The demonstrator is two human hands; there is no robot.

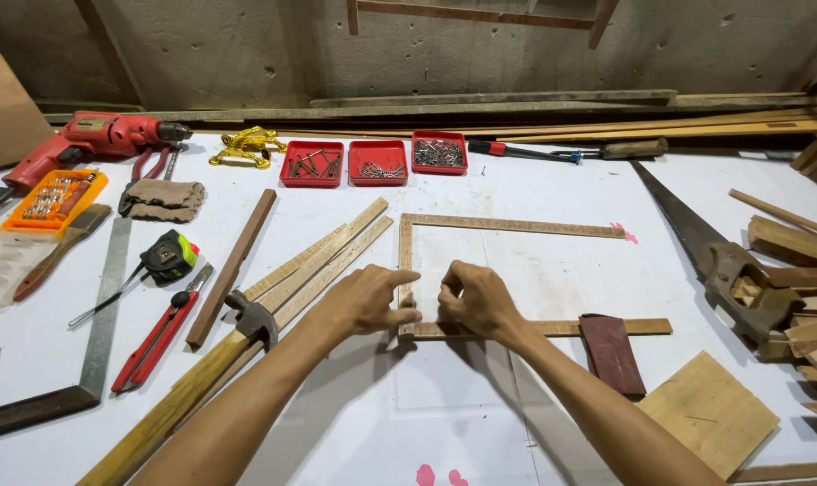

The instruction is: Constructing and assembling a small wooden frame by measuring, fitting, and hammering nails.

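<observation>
Both hands (426,304) — pinching wooden frame (406,270)

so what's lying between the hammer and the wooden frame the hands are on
A bundle of thin wooden strips lies slantwise between the hammer and the frame, in the head view.

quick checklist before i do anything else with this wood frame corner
1. Left hand pinches the upright strip at the corner: ok.
2. Right hand rests on the bottom strip beside it: ok.
3. Corner joint flush and square: cannot tell, fingers hide it.
4. Top strip meets the upright strip: ok.
5. Fourth side fitted: not ok, the right side is open.
6. Hammer and nail trays within reach: ok.
</observation>
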